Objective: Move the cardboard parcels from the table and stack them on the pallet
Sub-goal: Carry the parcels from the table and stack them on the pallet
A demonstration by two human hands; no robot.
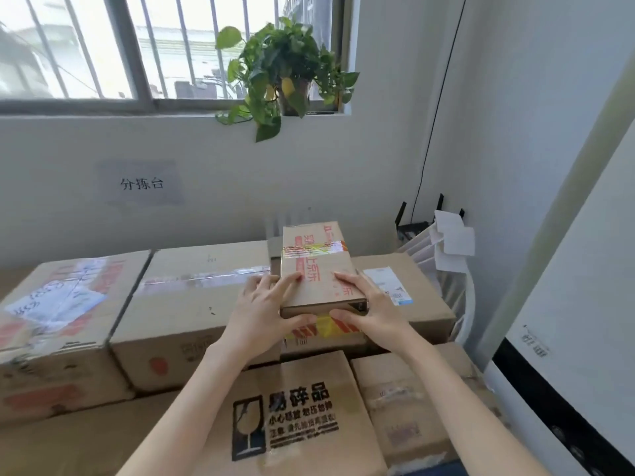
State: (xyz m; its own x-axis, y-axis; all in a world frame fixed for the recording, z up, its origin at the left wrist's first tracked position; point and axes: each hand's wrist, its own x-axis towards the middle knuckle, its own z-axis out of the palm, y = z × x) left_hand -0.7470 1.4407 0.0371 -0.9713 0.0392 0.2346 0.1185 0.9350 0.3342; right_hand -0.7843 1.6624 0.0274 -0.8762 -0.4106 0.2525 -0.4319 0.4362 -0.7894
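Observation:
A small flat cardboard parcel [318, 266] with red print and a tape band lies on top of a stack of bigger cartons. My left hand [264, 310] grips its near left corner, fingers on the top face and thumb against the front edge. My right hand [369, 309] holds the near right corner the same way. Under it sits a large carton [417, 286] with a white label. Beside that stands a wide taped carton [192, 304], and a carton with torn labels [55, 314] is at the far left.
Lower cartons stand in front: one printed with a black fragile glass symbol [295, 420] and a plain one [405, 403]. A potted plant [285, 70] sits on the window sill above. A router with antennas [412, 228] and white papers [453, 242] are at right, next to a white appliance [567, 338].

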